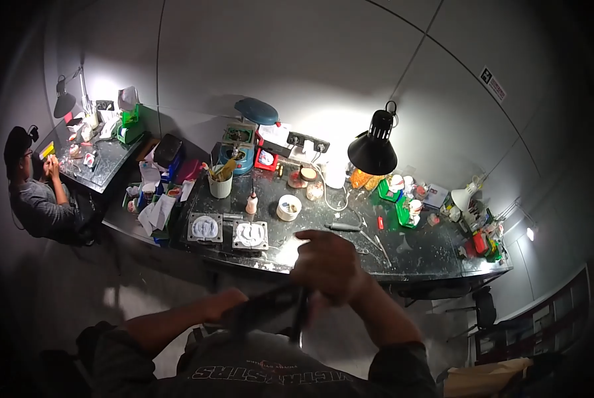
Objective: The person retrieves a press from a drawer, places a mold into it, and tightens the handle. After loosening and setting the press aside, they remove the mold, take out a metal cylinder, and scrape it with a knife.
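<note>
Close to my chest, my left hand (227,303) is closed at the end of a dark flat object (264,310), blurred by motion; its kind does not show. My right hand (328,266) is curled into a fist in front of the table edge, higher than the left, and a dark strip (301,315) runs down below it. The fingers of my left hand are mostly hidden behind the dark object. Beyond my hands, two square metal mould plates (250,244) with white shapes in them lie near the front edge of the black worktable (330,255).
A black lamp (374,146) hangs over the table. Behind the plates stand a brush cup (220,186), a small bottle (251,203) and a white tub (288,207). A dark handpiece (343,227) lies rightward, near green bins (406,213). Another person (38,192) sits at a far-left table.
</note>
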Action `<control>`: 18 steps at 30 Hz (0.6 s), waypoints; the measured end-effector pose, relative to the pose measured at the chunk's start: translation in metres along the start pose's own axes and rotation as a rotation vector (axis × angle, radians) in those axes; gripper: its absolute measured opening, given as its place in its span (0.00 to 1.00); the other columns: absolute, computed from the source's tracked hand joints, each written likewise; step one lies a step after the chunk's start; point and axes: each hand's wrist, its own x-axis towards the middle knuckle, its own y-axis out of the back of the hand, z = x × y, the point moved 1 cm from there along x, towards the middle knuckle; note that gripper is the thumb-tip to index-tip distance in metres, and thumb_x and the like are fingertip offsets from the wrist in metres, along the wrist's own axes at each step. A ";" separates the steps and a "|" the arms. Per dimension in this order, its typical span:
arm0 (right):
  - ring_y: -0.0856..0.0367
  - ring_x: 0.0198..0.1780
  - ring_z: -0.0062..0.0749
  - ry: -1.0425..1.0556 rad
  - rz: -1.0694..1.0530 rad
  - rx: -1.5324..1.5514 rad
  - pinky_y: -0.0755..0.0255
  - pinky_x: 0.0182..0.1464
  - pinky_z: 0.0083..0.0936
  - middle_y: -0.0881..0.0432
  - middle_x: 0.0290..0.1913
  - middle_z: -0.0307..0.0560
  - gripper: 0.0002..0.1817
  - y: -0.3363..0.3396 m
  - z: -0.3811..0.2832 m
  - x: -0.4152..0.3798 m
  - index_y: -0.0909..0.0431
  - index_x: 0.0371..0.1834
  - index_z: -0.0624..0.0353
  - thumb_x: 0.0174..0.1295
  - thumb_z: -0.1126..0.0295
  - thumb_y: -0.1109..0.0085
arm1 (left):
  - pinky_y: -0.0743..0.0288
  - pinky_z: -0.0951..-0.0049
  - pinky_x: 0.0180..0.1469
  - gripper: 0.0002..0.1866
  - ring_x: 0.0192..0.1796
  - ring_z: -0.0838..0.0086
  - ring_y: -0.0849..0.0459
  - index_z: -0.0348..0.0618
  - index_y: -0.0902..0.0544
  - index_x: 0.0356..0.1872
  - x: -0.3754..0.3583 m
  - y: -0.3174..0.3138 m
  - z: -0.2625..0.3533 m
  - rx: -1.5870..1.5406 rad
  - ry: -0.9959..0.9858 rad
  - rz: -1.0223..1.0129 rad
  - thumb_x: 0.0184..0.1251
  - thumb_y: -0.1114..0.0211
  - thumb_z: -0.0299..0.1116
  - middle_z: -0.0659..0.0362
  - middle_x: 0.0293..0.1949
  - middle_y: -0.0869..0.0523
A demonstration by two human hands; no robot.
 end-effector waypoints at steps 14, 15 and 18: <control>0.39 0.76 0.49 -0.449 -0.402 0.511 0.47 0.77 0.47 0.25 0.68 0.50 0.25 0.014 -0.011 -0.019 0.17 0.57 0.54 0.57 0.58 0.28 | 0.23 0.65 0.39 0.11 0.35 0.72 0.12 0.37 0.14 0.36 -0.018 -0.011 -0.014 -0.117 0.124 -0.098 0.58 0.31 0.36 0.50 0.30 0.12; 0.39 0.76 0.49 -0.466 -0.403 0.522 0.47 0.77 0.47 0.25 0.68 0.50 0.25 0.020 -0.016 -0.006 0.17 0.57 0.54 0.57 0.58 0.28 | 0.23 0.65 0.39 0.11 0.35 0.72 0.12 0.37 0.14 0.36 -0.019 -0.023 -0.020 -0.132 0.128 -0.109 0.58 0.31 0.36 0.50 0.30 0.12; 0.17 0.58 0.45 -0.139 -0.261 0.446 0.38 0.72 0.54 0.13 0.47 0.49 0.23 0.019 -0.024 0.013 0.13 0.50 0.53 0.61 0.47 0.33 | 0.25 0.65 0.37 0.12 0.31 0.72 0.15 0.34 0.19 0.30 -0.016 -0.041 -0.014 -0.277 -0.003 0.036 0.56 0.31 0.35 0.57 0.25 0.15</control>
